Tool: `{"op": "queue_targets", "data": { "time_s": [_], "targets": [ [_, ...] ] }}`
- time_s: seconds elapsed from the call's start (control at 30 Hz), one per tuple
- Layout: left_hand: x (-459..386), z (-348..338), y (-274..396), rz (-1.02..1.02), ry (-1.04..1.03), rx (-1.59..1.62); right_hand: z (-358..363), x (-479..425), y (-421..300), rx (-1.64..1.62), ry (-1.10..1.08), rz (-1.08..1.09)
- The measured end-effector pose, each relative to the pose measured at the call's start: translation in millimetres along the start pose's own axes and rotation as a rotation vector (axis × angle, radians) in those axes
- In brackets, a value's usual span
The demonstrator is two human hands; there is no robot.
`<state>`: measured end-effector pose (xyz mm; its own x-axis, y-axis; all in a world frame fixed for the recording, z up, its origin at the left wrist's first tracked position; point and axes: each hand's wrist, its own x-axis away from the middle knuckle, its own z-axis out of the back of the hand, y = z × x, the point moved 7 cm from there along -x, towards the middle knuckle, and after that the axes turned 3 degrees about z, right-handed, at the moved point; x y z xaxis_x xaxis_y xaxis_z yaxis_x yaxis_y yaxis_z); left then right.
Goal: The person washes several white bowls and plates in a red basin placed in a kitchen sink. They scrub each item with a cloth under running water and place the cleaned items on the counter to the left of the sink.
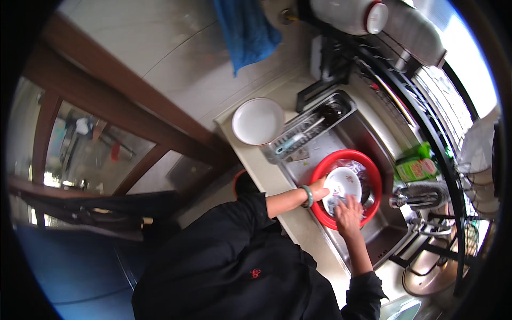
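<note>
My left hand [319, 189], with a green bangle at the wrist, grips the rim of a white bowl [345, 180] with a small floral pattern. The bowl is tilted over a red plastic basin [375, 166]. My right hand [349, 212] lies against the bowl's lower inner side, its fingers blurred. Some greyish material [340, 201] shows by the right fingertips; what it is cannot be made out. Clear, shiny contents [362, 172] are partly visible in the basin behind the bowl. The basin stands in a stainless steel sink [390, 236].
A metal drain tray [308, 130] spans the sink's far-left end, with a light-blue-handled utensil [289, 143] on it. A white plate [258, 121] sits on the counter corner. Beyond the sink are a green detergent pack [417, 163] and a black dish rack [434, 124]. A blue cloth [250, 36] hangs above.
</note>
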<state>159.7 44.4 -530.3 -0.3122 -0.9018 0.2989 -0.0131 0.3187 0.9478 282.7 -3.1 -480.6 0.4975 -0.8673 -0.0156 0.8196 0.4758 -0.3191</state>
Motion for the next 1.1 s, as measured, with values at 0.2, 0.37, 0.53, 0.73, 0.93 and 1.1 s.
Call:
{"op": "queue_targets", "data": {
  "time_s": [0.2,0.37,0.53,0.73,0.93,1.1],
  "targets": [
    [1,-18,-2,-0.052,-0.035,0.029,14,-19,65,-0.132,0.222,-0.228],
    [5,-37,16,-0.186,-0.178,-0.279,42,-64,22,-0.125,0.026,0.083],
    [-2,-25,20,-0.165,-0.136,-0.621,64,-74,14,-0.144,-0.007,0.161],
    [3,-5,51,-0.056,0.043,-0.368,-72,-2,105,-1.641,0.201,-0.847],
    [5,-20,31,-0.274,0.103,-0.238,-109,11,77,-1.987,0.388,-0.93],
    [-25,-4,30,-0.125,-0.127,-0.208,-29,6,114,-0.992,0.332,-0.657]
  ]
}}
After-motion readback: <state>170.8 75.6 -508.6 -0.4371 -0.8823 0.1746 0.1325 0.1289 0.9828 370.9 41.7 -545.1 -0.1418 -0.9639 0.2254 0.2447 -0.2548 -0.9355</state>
